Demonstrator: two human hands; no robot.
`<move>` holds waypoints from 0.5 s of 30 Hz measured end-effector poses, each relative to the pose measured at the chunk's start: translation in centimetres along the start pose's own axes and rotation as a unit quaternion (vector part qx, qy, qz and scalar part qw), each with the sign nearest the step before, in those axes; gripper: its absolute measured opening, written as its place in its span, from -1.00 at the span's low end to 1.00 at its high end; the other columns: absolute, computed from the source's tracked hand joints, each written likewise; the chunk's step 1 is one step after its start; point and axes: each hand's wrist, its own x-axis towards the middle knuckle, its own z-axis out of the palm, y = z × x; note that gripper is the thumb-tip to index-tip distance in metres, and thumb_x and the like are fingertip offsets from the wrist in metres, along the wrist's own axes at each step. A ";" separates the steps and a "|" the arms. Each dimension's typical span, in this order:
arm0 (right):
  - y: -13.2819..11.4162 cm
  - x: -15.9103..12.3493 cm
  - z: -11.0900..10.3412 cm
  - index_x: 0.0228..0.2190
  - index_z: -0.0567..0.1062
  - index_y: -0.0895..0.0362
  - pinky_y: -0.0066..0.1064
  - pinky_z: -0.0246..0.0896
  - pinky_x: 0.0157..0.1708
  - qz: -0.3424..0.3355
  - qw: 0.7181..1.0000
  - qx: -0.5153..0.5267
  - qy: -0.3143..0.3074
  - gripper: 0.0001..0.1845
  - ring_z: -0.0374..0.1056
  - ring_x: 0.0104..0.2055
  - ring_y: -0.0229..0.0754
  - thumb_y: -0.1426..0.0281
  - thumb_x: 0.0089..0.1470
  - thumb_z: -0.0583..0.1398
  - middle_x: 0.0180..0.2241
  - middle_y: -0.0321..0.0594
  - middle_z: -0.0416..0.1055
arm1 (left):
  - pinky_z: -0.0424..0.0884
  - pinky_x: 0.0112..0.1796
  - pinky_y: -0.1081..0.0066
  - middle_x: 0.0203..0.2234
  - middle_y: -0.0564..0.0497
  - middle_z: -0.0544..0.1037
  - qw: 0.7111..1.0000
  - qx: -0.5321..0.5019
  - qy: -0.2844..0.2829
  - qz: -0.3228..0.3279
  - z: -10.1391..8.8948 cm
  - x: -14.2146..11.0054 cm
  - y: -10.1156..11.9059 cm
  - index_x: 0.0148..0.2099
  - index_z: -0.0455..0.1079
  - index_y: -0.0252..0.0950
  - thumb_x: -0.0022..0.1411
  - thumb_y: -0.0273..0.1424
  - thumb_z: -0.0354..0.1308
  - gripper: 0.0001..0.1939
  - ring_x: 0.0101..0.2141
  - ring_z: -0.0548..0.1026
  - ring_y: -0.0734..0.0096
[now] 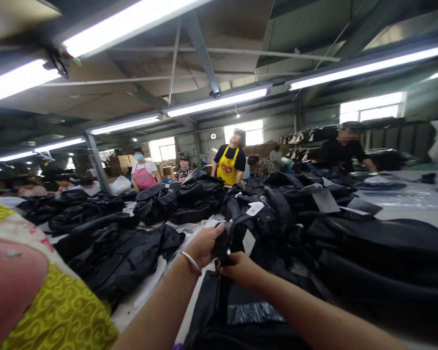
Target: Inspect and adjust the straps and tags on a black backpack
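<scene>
My left hand (204,244), with a silver bangle on its wrist, grips a black strap (222,245) of a black bag (241,311) lying in front of me. Just below it, my right hand (241,269) is closed on the same strap. The strap runs up toward a heap of black bags (270,214) with white paper tags (254,208). Part of the bag under my arms shows a glossy plastic patch (253,312).
Piles of black bags (113,248) cover the long white table (131,311). A person in a yellow patterned top (51,311) stands close at my left. Other people work at the far side, one in a yellow apron (228,167), one in pink (144,176). Bare table at right (416,209).
</scene>
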 end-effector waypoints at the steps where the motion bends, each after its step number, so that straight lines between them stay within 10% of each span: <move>1: 0.4 0.3 -0.2 -0.43 0.56 0.24 -0.45 0.11 -0.52 0.001 1.000 -0.021 0.005 -0.85 0.20 -0.57 -0.30 0.46 -0.07 0.19 -0.60 -0.29 0.36 | 0.37 -0.50 0.51 -0.55 0.02 0.51 1.000 0.009 -0.001 0.000 -0.3 -0.3 -0.1 -0.29 0.41 -0.36 0.30 -0.25 0.18 -0.76 -0.56 0.45 0.50; 15: 2.3 -0.4 -0.3 -0.30 0.60 0.14 -0.39 0.21 -0.25 -0.078 0.957 -0.275 0.051 -0.74 0.45 -0.22 -0.10 0.50 -0.04 0.15 -0.30 -0.16 0.58 | 0.38 -0.54 0.47 -0.45 -0.06 0.57 0.989 0.075 0.011 -0.128 -4.8 -4.9 -5.6 -0.23 0.45 -0.37 0.10 0.01 0.27 -0.50 -0.55 0.47 0.43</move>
